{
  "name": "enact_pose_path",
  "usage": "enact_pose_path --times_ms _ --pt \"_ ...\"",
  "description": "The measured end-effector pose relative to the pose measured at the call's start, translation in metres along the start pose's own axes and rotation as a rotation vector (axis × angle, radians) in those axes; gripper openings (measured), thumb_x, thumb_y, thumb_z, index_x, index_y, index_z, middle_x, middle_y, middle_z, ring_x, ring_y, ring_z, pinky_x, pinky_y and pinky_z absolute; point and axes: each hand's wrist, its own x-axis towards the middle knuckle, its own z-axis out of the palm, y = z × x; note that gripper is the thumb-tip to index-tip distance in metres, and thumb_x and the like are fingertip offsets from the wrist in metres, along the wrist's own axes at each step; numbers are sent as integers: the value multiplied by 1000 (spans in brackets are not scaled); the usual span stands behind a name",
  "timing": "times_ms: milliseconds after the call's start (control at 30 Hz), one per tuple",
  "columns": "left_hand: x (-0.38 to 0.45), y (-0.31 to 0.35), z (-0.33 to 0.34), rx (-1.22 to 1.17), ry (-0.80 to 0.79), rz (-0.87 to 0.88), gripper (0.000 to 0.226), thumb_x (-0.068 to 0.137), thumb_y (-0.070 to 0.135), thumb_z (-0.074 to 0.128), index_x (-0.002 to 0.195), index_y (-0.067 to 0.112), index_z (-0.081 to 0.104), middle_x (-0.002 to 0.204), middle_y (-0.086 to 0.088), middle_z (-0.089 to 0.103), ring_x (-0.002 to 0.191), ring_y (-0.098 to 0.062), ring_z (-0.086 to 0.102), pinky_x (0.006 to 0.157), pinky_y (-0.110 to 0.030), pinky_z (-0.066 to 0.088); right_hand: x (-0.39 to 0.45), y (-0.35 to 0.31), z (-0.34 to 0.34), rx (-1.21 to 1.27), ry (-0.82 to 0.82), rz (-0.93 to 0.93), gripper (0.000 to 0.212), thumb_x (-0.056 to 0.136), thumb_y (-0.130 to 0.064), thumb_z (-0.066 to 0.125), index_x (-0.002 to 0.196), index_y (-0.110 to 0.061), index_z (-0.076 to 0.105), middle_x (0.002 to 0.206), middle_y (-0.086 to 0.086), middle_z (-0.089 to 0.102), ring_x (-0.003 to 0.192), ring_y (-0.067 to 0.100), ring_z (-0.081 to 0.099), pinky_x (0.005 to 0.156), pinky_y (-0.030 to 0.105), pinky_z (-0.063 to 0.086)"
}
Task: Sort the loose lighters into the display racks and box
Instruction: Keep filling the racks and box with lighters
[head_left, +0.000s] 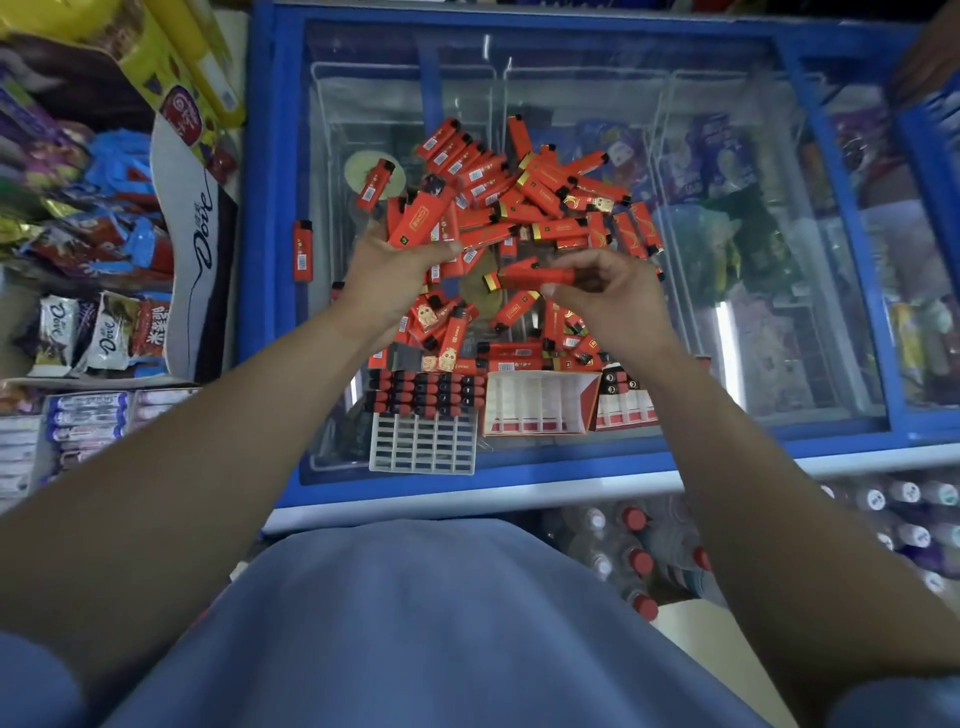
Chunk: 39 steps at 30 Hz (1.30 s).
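A heap of loose red lighters lies on the glass lid of a blue freezer. My left hand grips several red lighters held upright above the heap. My right hand pinches one red lighter lying sideways between thumb and fingers. At the lid's near edge stands a white grid rack, its far rows filled with lighters. To its right sits a red-and-white display box with bare slots, and a second box holding a few lighters.
One stray lighter rests on the freezer's left frame. Chocolate and snack packs crowd the shelf at the left. Bottles with red caps stand below the freezer at the right. Another person's hand shows at the top right corner.
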Motion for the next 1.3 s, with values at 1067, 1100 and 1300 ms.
enact_pose_path --times_ms 1067,1100,1300 --pt "-103 -62 38 101 -232 -108 30 82 10 84 110 12 72 98 -6 78 97 -22 75 95 -38 55 -116 91 -34 112 205 466 25 91 -28 75 111 -14 69 83 0 77 70 16 74 80 41 63" --pt "-103 -64 38 108 -234 -103 29 83 10 83 109 13 72 96 -4 78 96 -22 75 94 -38 56 -115 93 -30 80 195 459 26 90 -33 74 110 -18 69 81 -2 77 73 18 75 82 46 62" --pt "-105 -67 38 123 -239 -120 21 84 11 83 100 18 71 76 9 73 81 -10 73 78 -23 51 -111 91 -24 117 200 430 31 90 -42 74 113 -22 66 89 -6 78 78 16 77 89 47 60"
